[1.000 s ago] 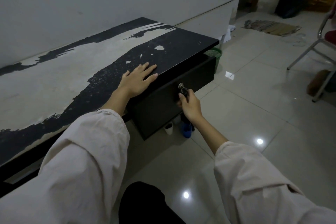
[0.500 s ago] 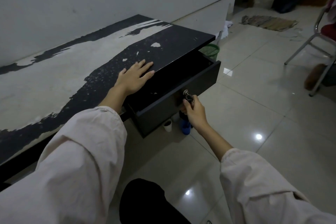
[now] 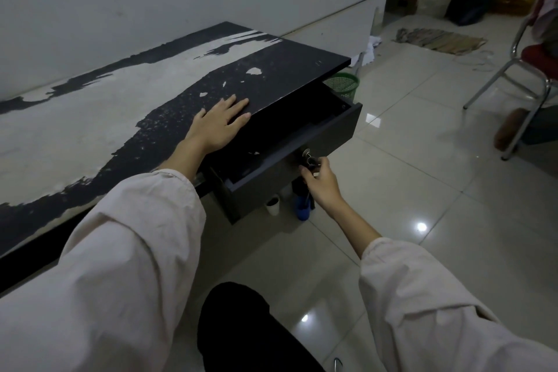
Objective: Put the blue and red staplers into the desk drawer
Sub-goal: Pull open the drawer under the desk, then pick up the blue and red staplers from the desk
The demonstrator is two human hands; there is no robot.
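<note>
The black desk drawer (image 3: 329, 133) stands pulled out from under the worn black-and-white desk top (image 3: 126, 100); its inside is dark and I see no stapler in it. My right hand (image 3: 320, 184) pinches the key (image 3: 311, 160) in the lock on the drawer front. Flat on the desk top, just behind the drawer opening, lies my left hand (image 3: 220, 124) with fingers spread. No blue or red stapler shows anywhere on the desk.
A green mesh waste basket (image 3: 344, 84) stands on the floor behind the drawer. Under the desk are a small white cup (image 3: 273, 205) and a blue object (image 3: 303, 210). A metal-framed chair (image 3: 525, 75) with a red seat is at the right. Shiny floor tiles spread around.
The drawer has slid out from shut to well open, pulled by my right hand on the key. My left hand has stayed flat on the desk top.
</note>
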